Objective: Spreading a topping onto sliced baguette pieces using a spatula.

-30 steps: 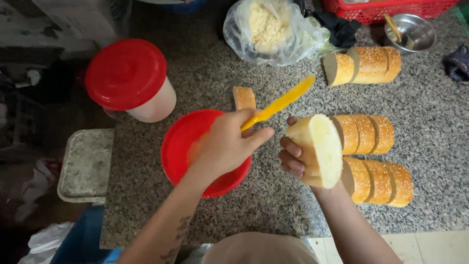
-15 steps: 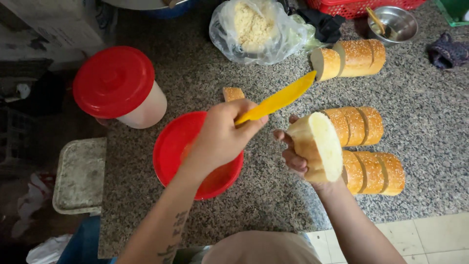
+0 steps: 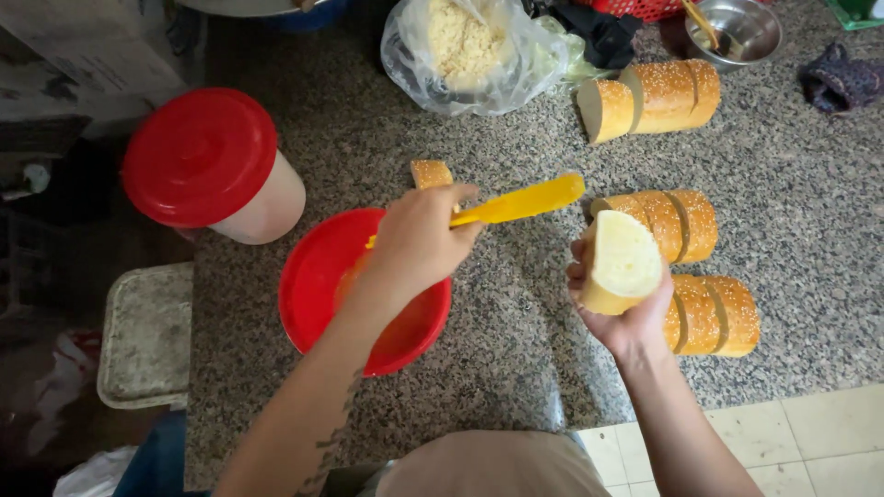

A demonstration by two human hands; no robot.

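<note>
My left hand [image 3: 419, 244] covers the handle of the yellow spatula [image 3: 520, 201] and much of the red bowl [image 3: 313, 285], so I can't make out what is in the bowl. My right hand [image 3: 626, 317] hides the crust of the bread piece [image 3: 622, 258] and the near ends of 2 sesame loaves [image 3: 714, 315]. The top edge cuts off the steel bowl [image 3: 741, 28], the red basket [image 3: 645, 7] and the plastic bag of crumbs [image 3: 470, 51].

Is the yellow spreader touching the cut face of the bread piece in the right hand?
Apart. The head view shows grey counter between the yellow spreader and the bread piece.
</note>
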